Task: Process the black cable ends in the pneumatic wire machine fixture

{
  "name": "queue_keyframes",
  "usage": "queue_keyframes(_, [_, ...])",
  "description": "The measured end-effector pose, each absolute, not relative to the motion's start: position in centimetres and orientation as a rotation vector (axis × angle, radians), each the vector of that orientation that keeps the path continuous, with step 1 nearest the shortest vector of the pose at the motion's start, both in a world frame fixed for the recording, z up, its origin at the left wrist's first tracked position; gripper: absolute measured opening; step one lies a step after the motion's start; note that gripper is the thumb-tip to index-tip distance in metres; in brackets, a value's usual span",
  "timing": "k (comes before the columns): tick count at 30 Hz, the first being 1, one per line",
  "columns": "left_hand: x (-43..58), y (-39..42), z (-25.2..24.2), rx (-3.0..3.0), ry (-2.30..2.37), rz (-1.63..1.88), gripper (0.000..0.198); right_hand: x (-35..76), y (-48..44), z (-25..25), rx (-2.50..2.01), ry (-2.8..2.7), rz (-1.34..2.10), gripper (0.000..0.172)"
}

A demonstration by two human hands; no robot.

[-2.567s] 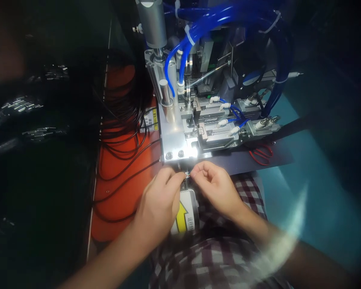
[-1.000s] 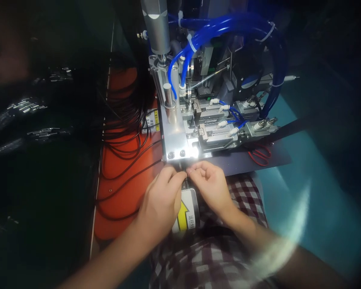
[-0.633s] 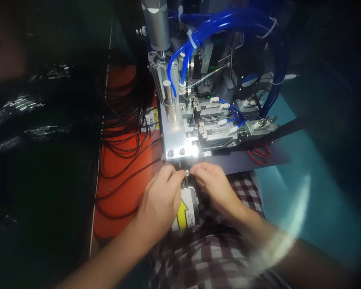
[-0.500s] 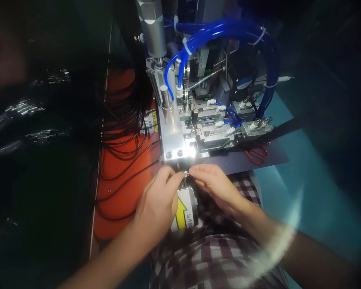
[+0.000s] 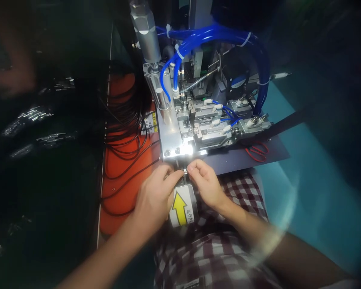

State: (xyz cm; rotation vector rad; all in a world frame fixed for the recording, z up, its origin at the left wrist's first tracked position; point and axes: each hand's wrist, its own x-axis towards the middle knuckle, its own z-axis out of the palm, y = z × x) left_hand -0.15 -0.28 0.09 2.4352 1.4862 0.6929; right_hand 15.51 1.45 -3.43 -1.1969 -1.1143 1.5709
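My left hand (image 5: 158,190) and my right hand (image 5: 207,182) meet just in front of the machine's metal plate (image 5: 171,142). Both are closed in a pinch, thumbs against curled fingers. Between the fingertips glints a tiny shiny piece (image 5: 185,171), too small to name; the fingers hide most of it. Directly under it runs a narrow dark track (image 5: 183,181). Nearer to me, below the hands, sits a white block (image 5: 174,218) with a yellow arrow label (image 5: 179,206), partly covered by my left hand.
Behind the hands stands the machine with silver cylinders (image 5: 212,134) and a thick blue hose bundle (image 5: 222,34). Black cables (image 5: 123,148) sprawl over an orange surface (image 5: 120,218) at left. Red-handled scissors or pliers (image 5: 257,151) lie right. Shiny clear bags (image 5: 33,116) are at far left.
The view has shifted slightly. My right hand's fingers have curled in more and it sits more upright beside the left fingertips. My left hand keeps its pinch at the same spot.
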Motion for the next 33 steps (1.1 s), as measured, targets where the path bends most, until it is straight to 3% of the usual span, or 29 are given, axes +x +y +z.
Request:
queue_keyframes(5, [-0.3,-0.3,-0.1,2.379,1.448,0.749,0.026,15.8,1.4,-3.6,-1.224,-1.263,1.419,0.025])
queue_keyframes(12, [-0.4,-0.6,0.6,2.434,1.567,0.494,0.034,15.7,1.6,-3.0,-1.196,-0.918,1.769,0.033])
queue_keyframes(22, [-2.1,-0.6,1.6,2.33,1.419,0.643,0.027,16.3,2.0,-3.4,-1.131,-1.038,1.752,0.032])
queue_keyframes(33, [-3.2,0.3,-0.2,2.911,1.208,0.7,0.028,16.1,1.8,-3.2,-1.171,-1.085,1.656,0.032])
